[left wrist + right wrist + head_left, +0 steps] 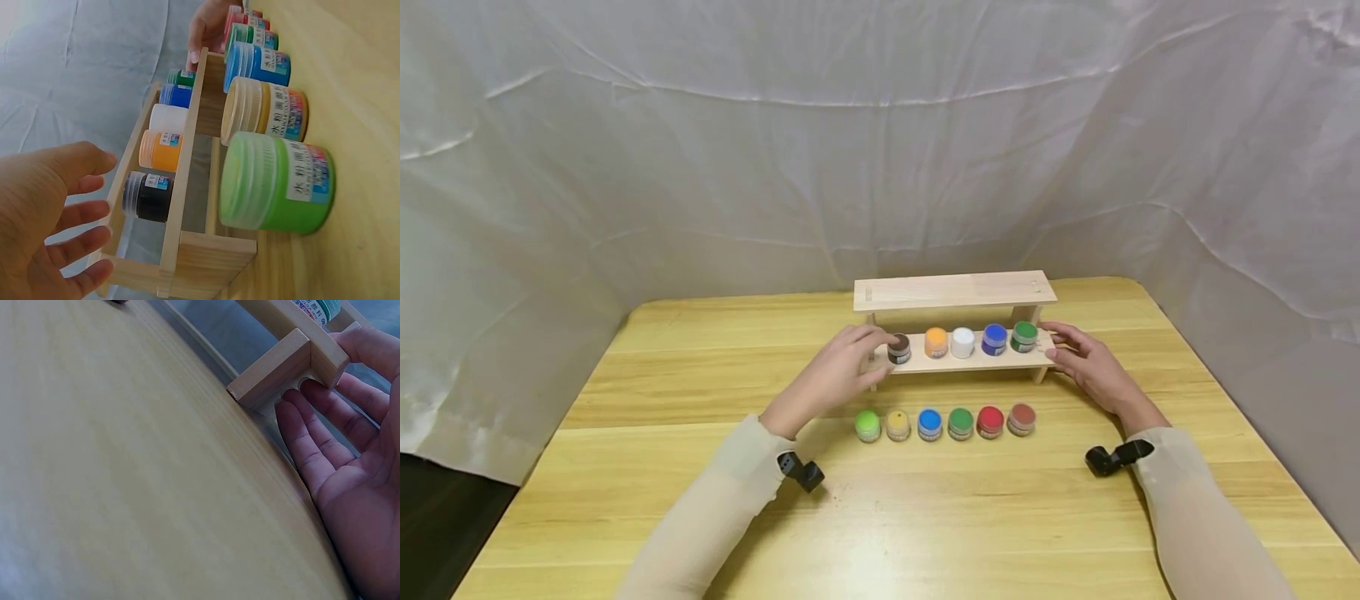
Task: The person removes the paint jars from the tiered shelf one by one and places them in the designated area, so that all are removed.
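Observation:
A two-tier wooden rack (955,290) stands toward the back of the table. On its lower board sit paint jars: a black jar (898,349) at the left end, then orange (936,342), white (962,342), blue (994,340) and dark green (1024,337). My left hand (842,367) is beside the black jar; the left wrist view shows its fingers spread and loosely bent, with a gap to the jar (154,197). My right hand (1093,367) holds the right end of the lower board, thumb on one side and fingers (312,434) on the other.
A row of paint jars stands on the table before the rack: light green (868,426), yellow (898,425), blue (929,424), green (960,423), red (990,422) and brown (1022,419). A pale cloth (820,167) hangs behind the wooden table (925,517).

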Demonstrator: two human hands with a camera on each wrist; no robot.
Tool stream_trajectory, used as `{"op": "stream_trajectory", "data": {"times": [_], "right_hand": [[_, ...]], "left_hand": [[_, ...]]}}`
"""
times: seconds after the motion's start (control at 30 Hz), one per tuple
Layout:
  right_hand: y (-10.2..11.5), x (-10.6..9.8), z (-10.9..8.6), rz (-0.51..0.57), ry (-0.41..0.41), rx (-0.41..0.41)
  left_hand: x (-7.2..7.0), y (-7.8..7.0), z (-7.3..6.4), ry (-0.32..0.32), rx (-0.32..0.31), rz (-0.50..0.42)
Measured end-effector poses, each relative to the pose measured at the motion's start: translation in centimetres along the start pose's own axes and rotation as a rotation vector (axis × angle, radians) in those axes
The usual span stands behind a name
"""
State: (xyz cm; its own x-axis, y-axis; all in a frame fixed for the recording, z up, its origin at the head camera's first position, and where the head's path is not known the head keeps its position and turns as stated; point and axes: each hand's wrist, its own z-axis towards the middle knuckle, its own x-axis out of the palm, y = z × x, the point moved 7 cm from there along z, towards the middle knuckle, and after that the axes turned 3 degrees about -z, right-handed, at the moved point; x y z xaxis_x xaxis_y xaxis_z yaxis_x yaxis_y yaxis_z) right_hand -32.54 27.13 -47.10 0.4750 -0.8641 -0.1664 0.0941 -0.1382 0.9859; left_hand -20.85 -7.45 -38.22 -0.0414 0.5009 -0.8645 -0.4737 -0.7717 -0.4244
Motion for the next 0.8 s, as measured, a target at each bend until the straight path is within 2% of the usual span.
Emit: {"op": "stream_trajectory", "data": {"times": [0.17,0.43,0.63,0.8], "right_hand": [[-0.1,0.0,0.0,0.022,0.004,-0.002],[-0.1,0.0,0.1,0.016,0.003,-0.002],[0.0,0.0,0.1,0.032,0.01,-0.003],[0.0,0.0,0.0,0.025,0.009,-0.008]], "left_hand": [[0.4,0.4,1.4,-0.001,-0.044,-0.012],[1.5,0.9,2.7,0.048,-0.116,0.014],[1.9,1.2,3.1,0.059,-0.13,0.039],[1.9,0.9,3.2,0.047,-0.113,0.044]]}}
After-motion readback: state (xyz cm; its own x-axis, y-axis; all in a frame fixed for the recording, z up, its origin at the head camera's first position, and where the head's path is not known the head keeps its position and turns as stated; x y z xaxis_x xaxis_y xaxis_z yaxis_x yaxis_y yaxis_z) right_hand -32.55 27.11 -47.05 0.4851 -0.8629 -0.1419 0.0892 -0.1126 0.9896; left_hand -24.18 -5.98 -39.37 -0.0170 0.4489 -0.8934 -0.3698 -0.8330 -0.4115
